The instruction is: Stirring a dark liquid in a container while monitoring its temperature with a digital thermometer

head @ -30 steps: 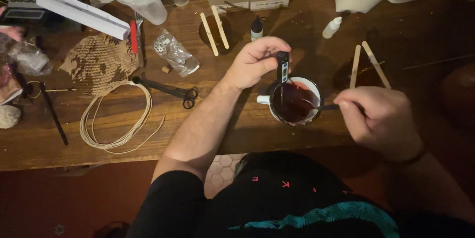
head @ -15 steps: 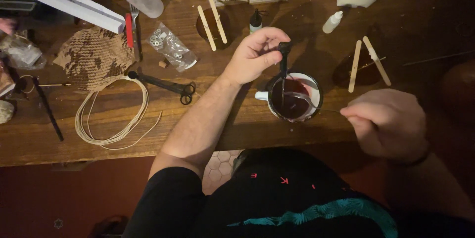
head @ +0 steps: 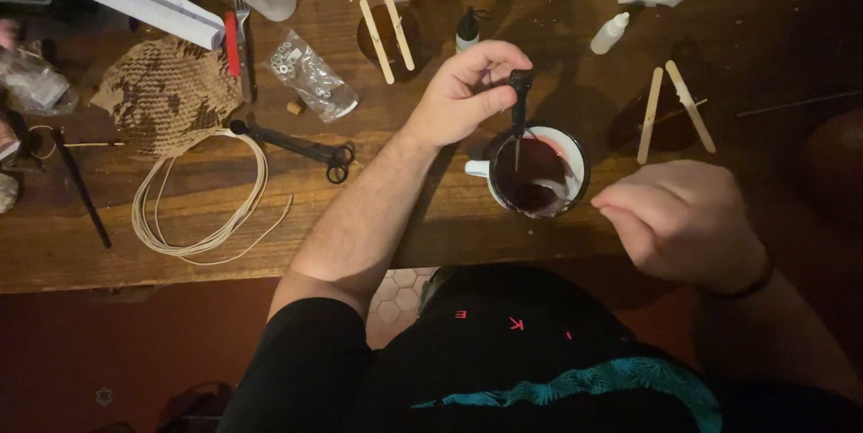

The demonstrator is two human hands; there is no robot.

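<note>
Coil of pale cord [head: 200, 195] and black scissors [head: 297, 147] lie well left of the working fingers, apart from them.

Left hand [head: 463, 96]: fingertips pinched narrow on the black bulb of a dropper [head: 519, 114], held near upright, glass tip pointing down into the white enamel mug [head: 538, 170]. Mug sits directly under those fingers, handle toward the left, holding dark red liquid. Can't tell if the tip touches the surface.

Pair of wooden sticks [head: 387, 24] and a small dark dropper bottle [head: 467, 30] sit just beyond the left fingers on the wooden table [head: 378, 235].

Right hand [head: 683, 222]: just right of the mug, near its rim, fingers curled into a loose fist; thumb and forefinger pressed together. Whether they hold anything, can't tell.

Second pair of sticks [head: 670, 109] and a small white bottle [head: 609, 33] lie beyond the right fingers.

Judgement on the step: keep the dropper vertical and centred over the mug, squeeze slowly, clear of the rim.
</note>
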